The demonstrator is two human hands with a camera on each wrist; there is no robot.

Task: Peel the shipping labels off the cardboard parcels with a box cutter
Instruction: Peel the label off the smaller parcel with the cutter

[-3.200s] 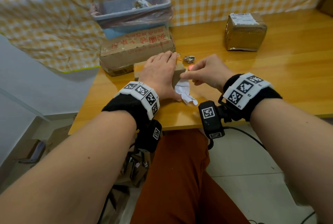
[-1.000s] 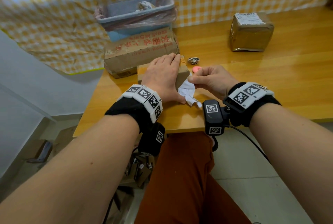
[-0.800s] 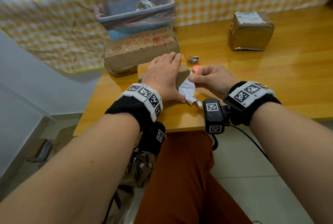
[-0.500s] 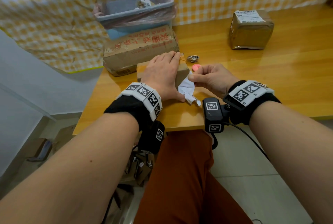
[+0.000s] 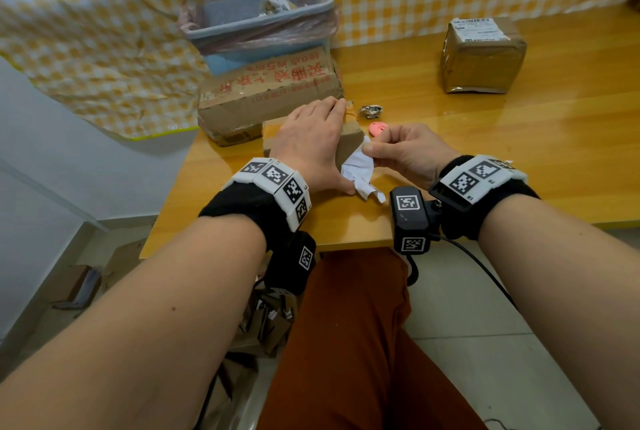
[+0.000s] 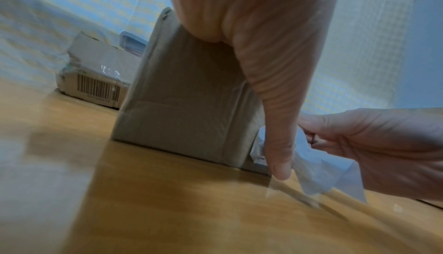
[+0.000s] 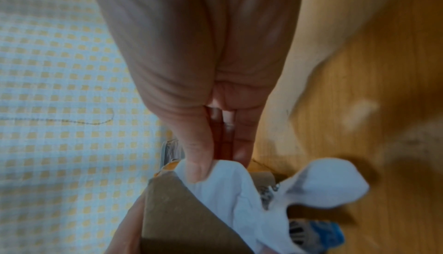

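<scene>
Wooden surface carries a small cardboard parcel near its front edge, and the left hand lies flat on top of it, fingers straight, pressing it down. Just beside it, the right hand pinches the crumpled white shipping label between thumb and fingers, the label partly pulled off the parcel's right side. A pink box cutter lies just beyond the right hand.

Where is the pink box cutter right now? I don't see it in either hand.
In the head view the pink box cutter lies on the wooden table, just beyond the right hand and near a crumpled paper scrap.
</scene>
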